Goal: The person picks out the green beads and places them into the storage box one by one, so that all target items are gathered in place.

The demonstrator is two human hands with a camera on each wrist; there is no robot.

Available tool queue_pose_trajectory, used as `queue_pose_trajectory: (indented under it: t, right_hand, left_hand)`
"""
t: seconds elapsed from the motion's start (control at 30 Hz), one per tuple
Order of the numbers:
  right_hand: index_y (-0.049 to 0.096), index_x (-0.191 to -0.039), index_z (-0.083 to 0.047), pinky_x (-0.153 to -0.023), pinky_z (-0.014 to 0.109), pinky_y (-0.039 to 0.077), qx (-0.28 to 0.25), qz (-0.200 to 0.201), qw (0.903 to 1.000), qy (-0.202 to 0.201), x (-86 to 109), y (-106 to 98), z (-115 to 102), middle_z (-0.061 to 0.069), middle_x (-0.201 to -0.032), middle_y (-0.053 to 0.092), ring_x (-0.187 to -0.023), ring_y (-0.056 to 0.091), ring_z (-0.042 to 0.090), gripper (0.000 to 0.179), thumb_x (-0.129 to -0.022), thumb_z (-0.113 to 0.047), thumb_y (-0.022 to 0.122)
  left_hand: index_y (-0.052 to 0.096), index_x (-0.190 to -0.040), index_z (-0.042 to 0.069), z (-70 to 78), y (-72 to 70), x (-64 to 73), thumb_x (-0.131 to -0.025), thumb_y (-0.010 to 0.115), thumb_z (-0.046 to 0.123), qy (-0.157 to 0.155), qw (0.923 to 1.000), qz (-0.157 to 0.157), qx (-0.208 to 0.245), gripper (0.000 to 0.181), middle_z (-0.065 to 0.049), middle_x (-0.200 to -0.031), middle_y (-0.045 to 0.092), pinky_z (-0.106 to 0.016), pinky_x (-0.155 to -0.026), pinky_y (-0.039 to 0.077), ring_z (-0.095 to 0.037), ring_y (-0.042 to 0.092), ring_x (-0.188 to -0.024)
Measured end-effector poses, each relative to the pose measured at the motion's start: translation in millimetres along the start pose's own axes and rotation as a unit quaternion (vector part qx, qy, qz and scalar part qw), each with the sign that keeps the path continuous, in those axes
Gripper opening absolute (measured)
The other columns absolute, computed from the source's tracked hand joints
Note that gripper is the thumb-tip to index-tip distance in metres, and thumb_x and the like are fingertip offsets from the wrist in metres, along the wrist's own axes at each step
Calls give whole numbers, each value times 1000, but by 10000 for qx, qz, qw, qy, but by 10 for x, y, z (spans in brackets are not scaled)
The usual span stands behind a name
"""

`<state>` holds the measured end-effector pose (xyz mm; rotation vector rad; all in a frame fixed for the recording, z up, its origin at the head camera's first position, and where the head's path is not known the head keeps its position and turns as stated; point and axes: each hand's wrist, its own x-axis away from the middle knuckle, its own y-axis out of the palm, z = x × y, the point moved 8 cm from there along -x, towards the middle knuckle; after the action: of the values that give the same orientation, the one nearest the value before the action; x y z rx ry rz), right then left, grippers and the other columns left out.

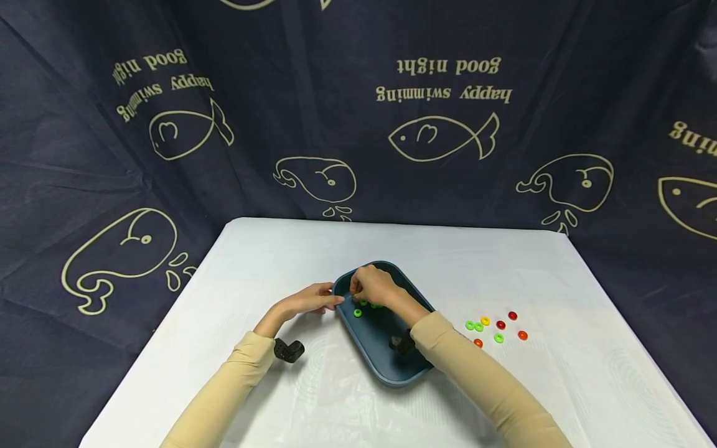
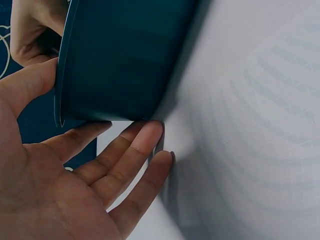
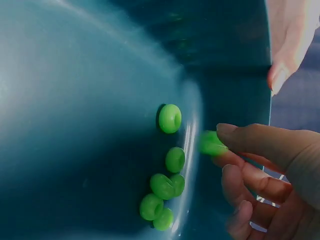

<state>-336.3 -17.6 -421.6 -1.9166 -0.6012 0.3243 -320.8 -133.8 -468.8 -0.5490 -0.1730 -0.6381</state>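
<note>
A dark blue-green plastic bin [image 1: 381,361] stands on the white table. My right hand [image 1: 374,287] reaches inside it and pinches a green ring bead [image 3: 213,143] between thumb and fingertips, just above the curved edge of the bin's floor. Several more green ring beads [image 3: 170,118] lie below it along that edge, some touching each other. At the bin's far left end is my left hand [image 1: 310,300]. Its thumb [image 2: 32,82] rests at the rim, while its fairly straight fingers [image 2: 122,170] touch the outside wall low down, near the table.
Right of the bin, loose ring beads lie scattered on the table: green [image 1: 498,338], yellow [image 1: 485,321], red [image 1: 501,325] and orange-red [image 1: 523,335]. A dark cloth [image 1: 358,112] with fish and whale drawings hangs behind the white table [image 1: 280,249].
</note>
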Motion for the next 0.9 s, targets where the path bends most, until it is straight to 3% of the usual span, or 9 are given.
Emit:
queue_pose_trajectory:
  t: [0.23, 0.4, 0.63, 0.9]
  right_hand:
    - [73, -88, -10, -64, 28, 52, -200, 26, 9998, 11, 12, -30, 8, 1, -83, 71, -69, 63, 10, 8, -81, -13, 73]
    - [74, -89, -11, -69, 29, 52, -350, 118, 9993, 41, 35, -92, 37, -1, -84, 71, -74, 64, 10, 9, -80, -14, 74]
    - [74, -91, -9, -74, 33, 51, -629, 439, 9970, -122, 145, -297, 69, 0, -85, 72, -80, 64, 15, 13, -80, -14, 74]
    - [74, -94, -8, -66, 26, 51, -985, 845, 9914, -192, 318, -553, 246, 2, -88, 73, -75, 64, 13, 14, -81, -15, 73]
  left_hand:
    - [49, -124, 4, 4, -2, 4, -96, 50, 34, 21, 10000, -37, -53, 42, -17, -118, 61, -43, -91, 49, -27, 60, -110]
    - [45, -131, 2, 5, -1, 6, -96, 50, 35, 15, 10000, -66, -48, 48, -19, -119, 60, -44, -92, 49, -28, 59, -111]
    - [38, -139, 0, 8, 5, 1, -95, 51, 35, -3, 10000, -58, 20, 58, -20, -124, 59, -43, -93, 49, -28, 59, -112]
    - [42, -137, 1, 1, 6, -1, -94, 52, 34, 17, 10000, -41, 50, 55, -19, -124, 60, -42, -92, 49, -25, 60, -110]
